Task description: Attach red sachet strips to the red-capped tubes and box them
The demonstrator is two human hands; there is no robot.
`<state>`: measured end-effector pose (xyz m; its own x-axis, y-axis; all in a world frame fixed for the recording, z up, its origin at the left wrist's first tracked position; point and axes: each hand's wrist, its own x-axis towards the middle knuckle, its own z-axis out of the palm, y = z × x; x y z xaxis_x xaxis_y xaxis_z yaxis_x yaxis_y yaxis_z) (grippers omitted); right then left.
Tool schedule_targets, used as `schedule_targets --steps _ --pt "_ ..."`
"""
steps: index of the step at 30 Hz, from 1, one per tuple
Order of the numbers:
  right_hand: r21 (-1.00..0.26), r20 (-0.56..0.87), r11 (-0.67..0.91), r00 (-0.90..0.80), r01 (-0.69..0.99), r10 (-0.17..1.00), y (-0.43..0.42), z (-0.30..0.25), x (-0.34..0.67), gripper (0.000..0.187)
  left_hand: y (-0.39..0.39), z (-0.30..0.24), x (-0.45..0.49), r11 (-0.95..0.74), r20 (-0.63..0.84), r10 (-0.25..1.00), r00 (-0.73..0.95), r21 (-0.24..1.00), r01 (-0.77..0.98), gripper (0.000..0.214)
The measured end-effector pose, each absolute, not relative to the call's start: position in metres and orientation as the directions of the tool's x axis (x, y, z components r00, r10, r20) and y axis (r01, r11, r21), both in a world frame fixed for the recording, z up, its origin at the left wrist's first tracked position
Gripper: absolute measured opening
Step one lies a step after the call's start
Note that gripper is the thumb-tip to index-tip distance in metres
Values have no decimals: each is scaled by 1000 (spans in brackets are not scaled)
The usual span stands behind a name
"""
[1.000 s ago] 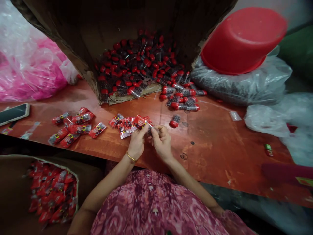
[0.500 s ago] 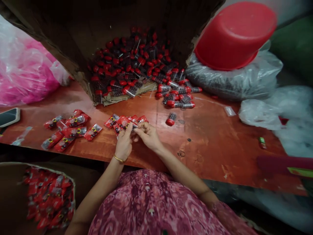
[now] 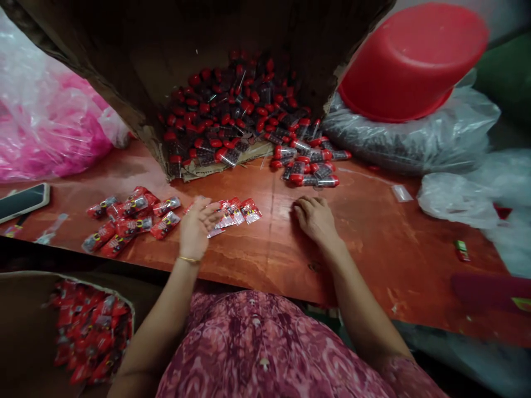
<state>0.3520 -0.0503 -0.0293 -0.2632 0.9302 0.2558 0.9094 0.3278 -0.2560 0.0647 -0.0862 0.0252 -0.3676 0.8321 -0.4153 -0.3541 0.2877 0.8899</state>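
Observation:
My left hand (image 3: 196, 228), wearing a thin bangle, is open with its fingers apart and palm turned up. It partly covers the left end of a row of flat red sachets (image 3: 250, 210) on the table. My right hand (image 3: 317, 222) rests on the table to the right of the row, its fingers curled over a small red-capped tube that they hide. Left of my left hand lies a loose pile of filled red sachets (image 3: 135, 205). Beyond my right hand, several clear tubes with red caps and dark contents (image 3: 309, 166) spill out of a carton.
The big cardboard carton (image 3: 145, 119) lies on its side, heaped with tubes. A red tub (image 3: 415, 61) sits upside down on a plastic bag (image 3: 415, 141) at right. A phone (image 3: 25, 202) lies far left. Below, a box holds many red sachets (image 3: 89, 331).
My hands have parted. A filled sachet now lies in the left pile. My right hand has moved right, over the spot where a lone tube lay.

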Motion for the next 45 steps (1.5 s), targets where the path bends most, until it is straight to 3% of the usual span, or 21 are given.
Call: schedule_targets --steps 2,3,5,8,11,15,18,21,24,26,28,30,34,38,41,43,45 --pt "-232 284 279 -210 932 935 -60 -34 348 32 -85 18 95 202 -155 939 -308 972 124 30" --pt "-232 307 259 -182 937 934 -64 -37 345 33 -83 14 107 111 -29 974 -225 925 363 28" --pt "-255 358 242 -141 936 923 -70 -41 340 33 -79 4 121 -30 86 995 -47 720 693 24" --pt "-300 448 230 -76 926 891 -74 -42 338 31 -72 -9 123 -101 72 994 76 475 874 20" --pt "-369 524 241 -13 898 851 -77 -34 332 25 -72 -16 119 -116 102 992 80 420 900 24" --pt "-652 454 341 -11 677 891 -84 -16 302 21 -79 -6 122 -87 164 986 5 496 864 30" --pt "-924 199 186 4 334 980 -84 -8 271 27 -86 10 128 -110 206 979 -7 549 828 33" --pt "-999 41 42 -26 23 999 -81 -4 251 28 -92 22 133 -135 231 973 -14 617 775 31" --pt "-997 32 35 40 -70 999 -80 0 247 27 -96 28 131 -107 224 970 -95 743 661 33" --pt "-996 46 53 97 -67 994 -82 2 251 26 -97 30 129 -7 95 985 -146 857 515 35" --pt "-997 64 70 141 -37 988 -84 1 255 26 -97 31 129 179 -157 983 -95 939 295 39" --pt "-996 91 90 184 15 979 -86 -1 258 29 -97 31 134 360 -361 933 11 932 40 44" --pt "-989 138 120 244 87 960 -92 -10 252 34 -96 28 152 410 -449 893 -20 832 -373 44" --pt "-982 170 149 200 116 965 -97 -17 248 31 -93 23 159 407 -485 873 -44 776 -482 44" --pt "-919 289 269 27 286 957 -96 -14 275 24 -89 22 152 438 -520 854 -35 753 -490 43" --pt "-782 391 400 -123 478 912 -92 -10 310 23 -86 24 146 467 -547 836 -32 742 -481 42" --pt "-602 388 470 -277 646 879 -84 -7 350 36 -84 27 143 485 -558 830 -18 737 -471 42"
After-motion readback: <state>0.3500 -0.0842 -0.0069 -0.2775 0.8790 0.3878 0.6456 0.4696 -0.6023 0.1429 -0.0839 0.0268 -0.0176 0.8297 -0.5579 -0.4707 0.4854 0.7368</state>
